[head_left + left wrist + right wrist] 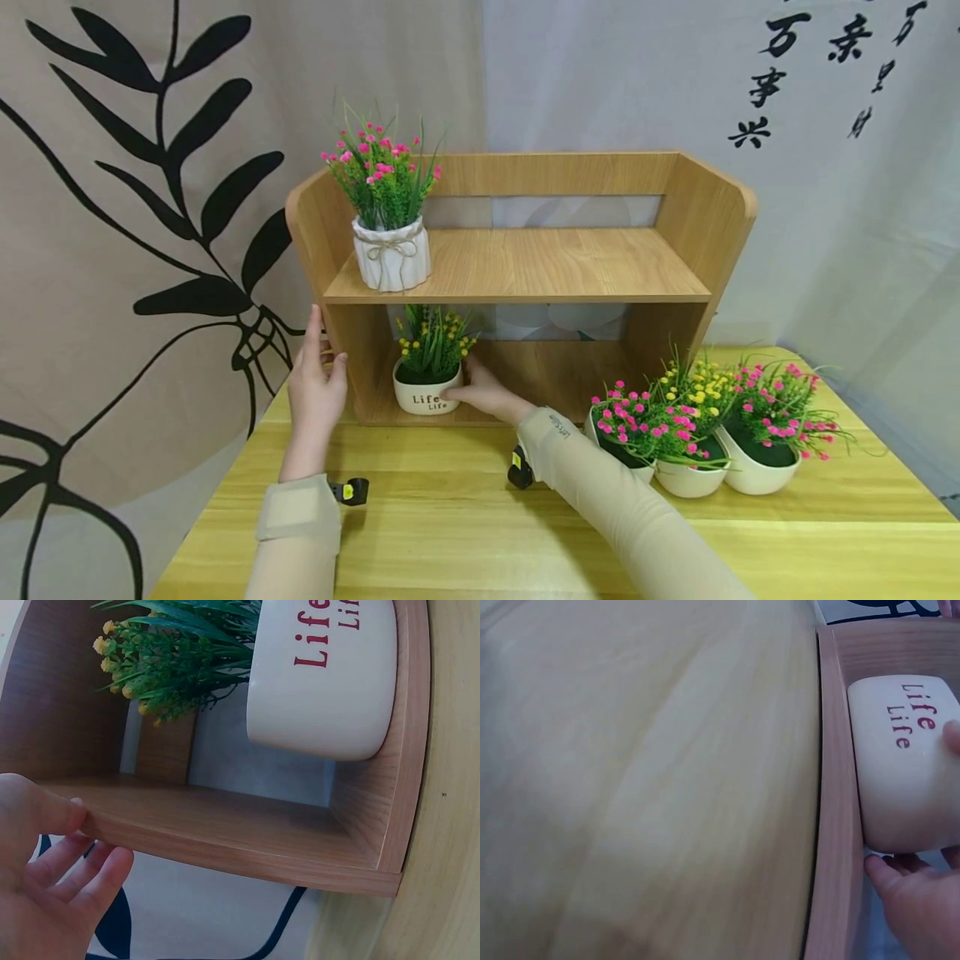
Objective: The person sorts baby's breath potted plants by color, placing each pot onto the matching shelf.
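Note:
A white oval flowerpot point(426, 397) lettered "Life" holds a yellow-flowered artificial plant point(433, 346). It stands at the left of the lower level of a wooden shelf point(570, 267). My right hand point(487, 392) grips the pot's right end, thumb on the front, the other fingers partly hidden behind it. The right wrist view shows the fingers point(919, 900) close to the shelf floor. My left hand point(318, 392) touches the shelf's left side panel. In the left wrist view its thumb point(64, 814) lies at the panel's front edge and the other fingers are against the outer side.
On the upper level at left stands a white pot point(392, 257) tied with twine, with pink flowers. Several white pots point(761, 471) of pink and yellow flowers crowd the wooden table point(450, 517) at right, beside my right forearm. A patterned curtain point(600, 83) hangs behind.

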`<state>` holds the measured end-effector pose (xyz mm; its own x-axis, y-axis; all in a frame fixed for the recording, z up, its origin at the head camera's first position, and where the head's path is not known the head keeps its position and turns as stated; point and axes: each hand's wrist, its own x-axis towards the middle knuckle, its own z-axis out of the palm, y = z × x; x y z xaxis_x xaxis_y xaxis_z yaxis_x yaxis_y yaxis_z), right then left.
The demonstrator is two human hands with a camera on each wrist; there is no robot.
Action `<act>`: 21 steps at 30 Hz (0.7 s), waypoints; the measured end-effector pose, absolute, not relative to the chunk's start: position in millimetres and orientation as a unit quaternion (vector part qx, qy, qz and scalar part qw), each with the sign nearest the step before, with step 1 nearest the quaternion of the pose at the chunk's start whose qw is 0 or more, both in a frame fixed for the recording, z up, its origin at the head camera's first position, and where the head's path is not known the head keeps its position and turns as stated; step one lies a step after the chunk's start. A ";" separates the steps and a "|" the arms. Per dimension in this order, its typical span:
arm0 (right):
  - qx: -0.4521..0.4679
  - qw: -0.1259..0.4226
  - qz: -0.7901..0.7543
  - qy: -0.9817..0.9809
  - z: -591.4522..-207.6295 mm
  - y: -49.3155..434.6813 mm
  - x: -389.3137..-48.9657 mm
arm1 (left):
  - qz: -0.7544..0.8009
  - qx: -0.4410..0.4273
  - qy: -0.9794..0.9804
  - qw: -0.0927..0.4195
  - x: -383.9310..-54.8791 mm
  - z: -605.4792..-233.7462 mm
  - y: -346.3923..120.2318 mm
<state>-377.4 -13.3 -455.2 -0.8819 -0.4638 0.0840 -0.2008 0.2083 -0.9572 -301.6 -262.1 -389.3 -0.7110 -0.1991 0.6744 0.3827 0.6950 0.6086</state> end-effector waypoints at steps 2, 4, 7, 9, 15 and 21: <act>-0.214 0.112 -0.589 0.771 -454.7 -13.2 -376.8 | -0.386 -0.053 -0.841 0.375 -301.2 -389.3 -262.2; -0.210 0.114 -0.586 0.775 -454.1 -13.1 -376.2 | -0.386 -0.053 -0.841 0.375 -301.2 -389.1 -262.3; -0.205 0.118 -0.584 0.776 -453.7 -13.0 -375.5 | -0.386 -0.054 -0.841 0.375 -301.7 -388.8 -262.4; -0.202 0.119 -0.584 0.777 -453.7 -12.9 -375.5 | -0.385 -0.056 -0.841 0.376 -302.4 -388.7 -262.2; -0.192 0.126 -0.581 0.781 -452.7 -13.1 -375.9 | -0.386 -0.055 -0.842 0.372 -303.5 -388.4 -262.1; -0.170 0.119 -0.598 0.774 -449.4 -16.0 -369.0 | -0.385 -0.047 -0.846 0.365 -304.0 -390.0 -263.2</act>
<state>-369.0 -16.0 -449.4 -0.9141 -0.4050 0.0188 -0.1208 0.2277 -0.9662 -304.0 -263.2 -390.0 -0.7289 -0.2019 0.6542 0.3604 0.6993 0.6174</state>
